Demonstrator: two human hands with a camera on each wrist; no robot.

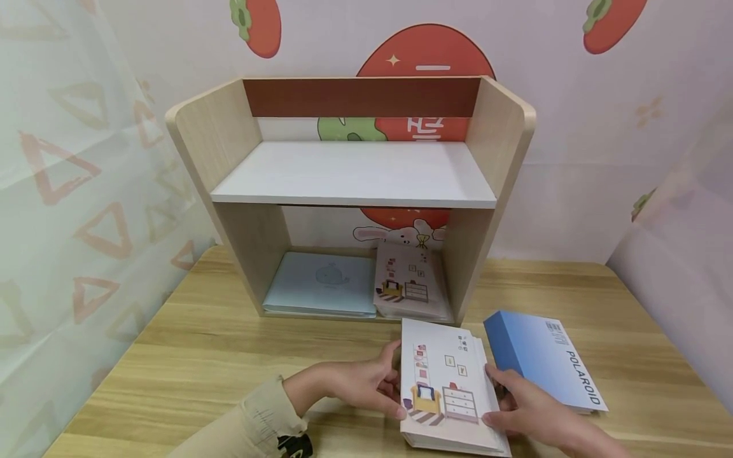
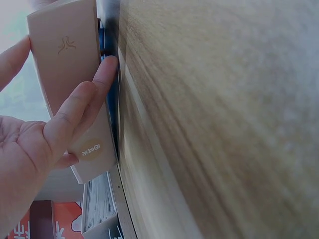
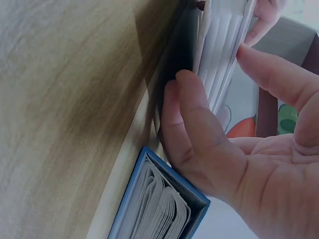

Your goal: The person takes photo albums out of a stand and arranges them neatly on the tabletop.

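Two-handed hold on an illustrated album (image 1: 449, 366) in front of a shelf unit (image 1: 355, 172), nearer its right side. The left grip (image 1: 369, 388), a bare hand, is closed on the spine side, thumb at the upper edge and fingers against the spine and lower edge. The right grip (image 1: 529, 407) pinches the page side, thumb above and fingers beneath. The album lies cover up and appears to be just clear of the wooden surface (image 1: 200, 343). Good handling probably calls for even pressure from both sides, with the right fingers kept under the page edges (image 3: 219, 50) so that the covers do not gape; levelness matters more than force, and a loose right side could let the lower cover sag.

Count: four albums. One is held; a pale blue album (image 1: 321, 283) lies in the lower compartment of the shelf unit, on its left; a second illustrated album (image 1: 409, 280) lies in the same compartment, on its right; a POLAROID album (image 1: 544, 359) lies in front of the shelf unit, beyond its right side. One shelf unit, two hands.
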